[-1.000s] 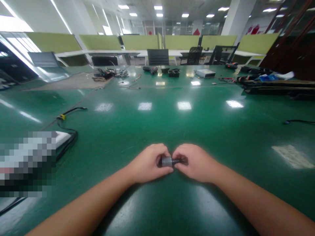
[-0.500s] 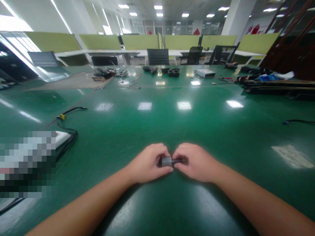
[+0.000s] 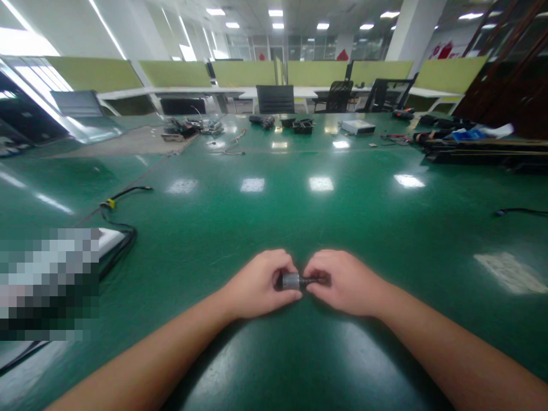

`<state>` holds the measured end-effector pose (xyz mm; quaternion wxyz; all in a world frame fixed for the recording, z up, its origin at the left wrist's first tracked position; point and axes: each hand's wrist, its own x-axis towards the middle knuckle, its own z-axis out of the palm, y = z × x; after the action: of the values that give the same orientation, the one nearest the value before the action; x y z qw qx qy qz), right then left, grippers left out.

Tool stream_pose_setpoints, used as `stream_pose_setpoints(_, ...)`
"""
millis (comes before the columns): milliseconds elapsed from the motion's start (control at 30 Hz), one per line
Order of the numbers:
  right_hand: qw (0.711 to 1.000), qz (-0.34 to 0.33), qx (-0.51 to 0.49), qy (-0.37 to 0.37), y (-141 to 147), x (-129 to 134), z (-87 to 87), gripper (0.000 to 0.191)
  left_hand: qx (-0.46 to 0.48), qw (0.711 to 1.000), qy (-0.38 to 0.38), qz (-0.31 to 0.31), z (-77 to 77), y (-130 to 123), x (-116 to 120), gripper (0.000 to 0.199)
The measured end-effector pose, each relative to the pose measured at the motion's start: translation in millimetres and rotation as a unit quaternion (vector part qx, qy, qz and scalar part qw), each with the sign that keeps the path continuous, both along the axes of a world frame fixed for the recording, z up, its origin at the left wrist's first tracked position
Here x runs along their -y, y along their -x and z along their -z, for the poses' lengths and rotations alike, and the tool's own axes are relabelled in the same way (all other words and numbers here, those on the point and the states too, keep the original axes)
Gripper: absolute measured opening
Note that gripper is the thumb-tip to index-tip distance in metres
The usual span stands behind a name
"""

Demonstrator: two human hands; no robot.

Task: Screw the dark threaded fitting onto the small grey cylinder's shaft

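Low in the middle of the head view, a small grey metal cylinder lies level between my two hands. A thin dark shaft with a ribbed look runs from its right end. My left hand is closed around the cylinder, thumb below and fingers above. My right hand curls around the shaft, its fingertips near the cylinder's right end. The shaft's far end is partly hidden in the right hand's shadow. Both hands are at the surface of the green table.
A blurred-out pale object lies at the left beside a black cable with a yellow tie. Another dark cable lies right. Farther back are a power drill, a flat silver box and dark bars.
My right hand has shifted slightly right, so the gap between the hands is a little wider and more shaft shows. My left hand has hardly moved.
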<state>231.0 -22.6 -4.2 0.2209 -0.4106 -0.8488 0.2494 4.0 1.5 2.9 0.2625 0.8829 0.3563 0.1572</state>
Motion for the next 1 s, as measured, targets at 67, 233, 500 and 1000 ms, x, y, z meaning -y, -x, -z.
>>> stream_pose_setpoints(67, 1.000, 0.001, 0.002, 0.002, -0.2, 0.2, -0.6, 0.006, 0.001, 1.000, -0.002, 0.000, -0.4, -0.1, 0.0, 0.020)
stream_pose_setpoints(233, 1.000, 0.003, 0.011, -0.004, -1.0, 0.0, 0.6, 0.011, -0.001, 1.000, 0.000, -0.004, -1.5, -1.4, 0.3, 0.020)
stream_pose_setpoints(500, 0.999, 0.009, 0.034, -0.009, -5.4, -0.2, 0.5, 0.007, 0.001, 1.000, 0.005, -0.001, -1.5, -1.3, 0.9, 0.020)
stream_pose_setpoints(1000, 0.998, 0.012, 0.055, -0.002, -13.2, -0.4, -6.2, 0.008, -0.007, 1.000, 0.009, 0.003, 0.4, 1.7, -0.8, 0.023)
